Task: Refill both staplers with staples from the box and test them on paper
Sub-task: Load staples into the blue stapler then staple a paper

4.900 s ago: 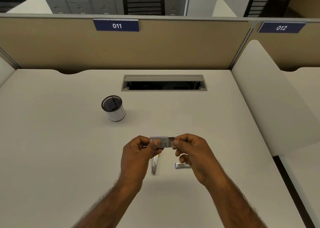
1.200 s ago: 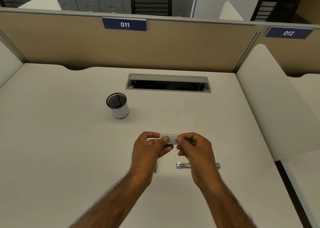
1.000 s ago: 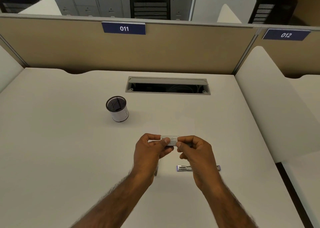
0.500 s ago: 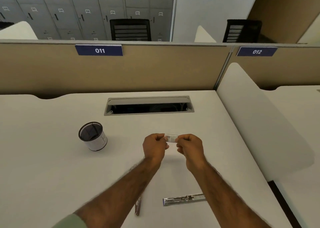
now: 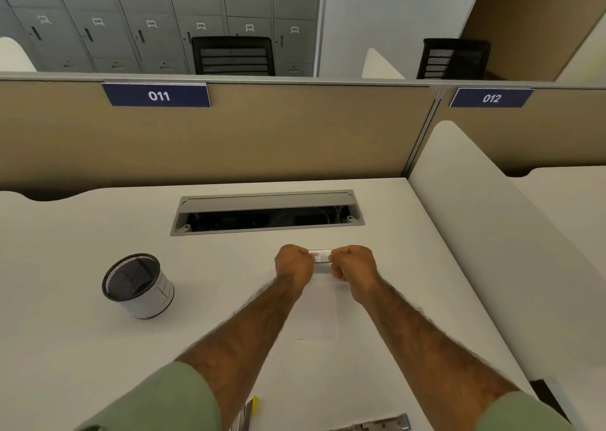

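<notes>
Both ends of the staple box [image 5: 320, 256] are pinched, left grip [image 5: 294, 264] and right grip [image 5: 354, 266] either side.

Your hands: two, left hand [image 5: 293, 264] and right hand [image 5: 354, 265]
staple box [image 5: 320, 256]: one
Staplers near you: two, yellow-tipped stapler [image 5: 253, 403] and silver stapler [image 5: 388, 425]
paper sheet [image 5: 318, 319]: one
mesh cup [image 5: 138, 287]: one
Number plates facing you: two, plate 011 [image 5: 157, 95] and plate 012 [image 5: 491, 98]

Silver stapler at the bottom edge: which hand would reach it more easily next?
Likely the right hand: the silver stapler lies beside the right forearm. It and the left hand both grip the staple box, so it must let go first.
</notes>
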`<control>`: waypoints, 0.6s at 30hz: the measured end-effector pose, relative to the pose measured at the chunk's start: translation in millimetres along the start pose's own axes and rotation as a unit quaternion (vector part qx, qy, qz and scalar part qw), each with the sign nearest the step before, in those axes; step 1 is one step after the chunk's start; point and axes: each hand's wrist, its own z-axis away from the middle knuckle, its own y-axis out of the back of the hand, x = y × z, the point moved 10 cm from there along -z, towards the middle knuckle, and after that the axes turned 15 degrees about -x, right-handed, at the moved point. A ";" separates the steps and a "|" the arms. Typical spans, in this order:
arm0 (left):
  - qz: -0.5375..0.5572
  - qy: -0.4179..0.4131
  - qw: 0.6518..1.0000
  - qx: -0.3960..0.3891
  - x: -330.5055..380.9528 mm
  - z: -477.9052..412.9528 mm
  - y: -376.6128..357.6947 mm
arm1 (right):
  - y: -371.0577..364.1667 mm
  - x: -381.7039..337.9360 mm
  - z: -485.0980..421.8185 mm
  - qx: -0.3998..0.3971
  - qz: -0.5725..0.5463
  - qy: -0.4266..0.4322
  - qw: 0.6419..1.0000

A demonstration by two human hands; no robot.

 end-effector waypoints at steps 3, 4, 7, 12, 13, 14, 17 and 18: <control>-0.037 0.018 0.999 -0.006 5.5 -8.1 -1.0 | -4.1 -0.1 -12.4 -0.047 -0.056 0.019 0.997; -0.046 0.023 0.999 -0.011 7.0 -10.2 -1.3 | -5.3 -0.5 -16.4 -0.054 -0.077 0.023 0.995; -0.043 0.032 0.998 -0.028 8.4 -18.4 -4.7 | -3.8 6.2 -31.1 -0.015 -0.056 -0.032 0.998; -0.042 0.028 0.998 -0.047 12.4 -23.7 -7.9 | -5.3 11.7 -42.7 -0.008 -0.026 -0.069 0.997; -0.044 0.025 0.998 -0.049 13.5 -23.7 -8.7 | -6.5 10.8 -41.9 -0.024 -0.043 -0.051 0.997; -0.046 0.024 0.997 -0.051 13.6 -24.1 -9.1 | -7.7 8.9 -40.5 -0.040 -0.071 -0.029 0.996; -0.057 0.020 0.997 -0.057 14.3 -22.1 -8.4 | -3.0 5.4 -32.2 -0.044 -0.098 -0.001 0.994; -0.060 0.018 0.996 -0.058 15.5 -19.3 -6.6 | -0.5 5.2 -29.7 -0.034 -0.097 0.002 0.995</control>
